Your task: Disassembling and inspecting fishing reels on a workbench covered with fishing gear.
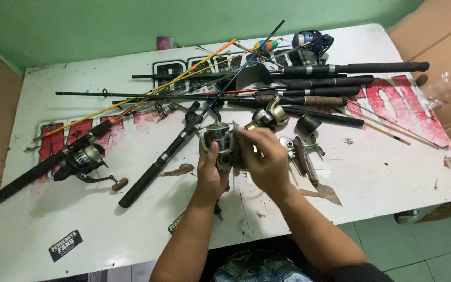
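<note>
Two bare hands meet over the white table, both forearms rising from the near edge and angled inward. Left hand is clenched around the body of a silver spinning reel, thumb up along its side, wrist straight. Right hand curls over the reel from the opposite side, fingers bent down onto it, grasping. Just beyond the knuckles lie loose reel parts and a heap of fishing rods. Well left of the left hand rests a black rod with mounted reel.

Tackle repair workshop: white table strewn with fishing rods and reels.
</note>
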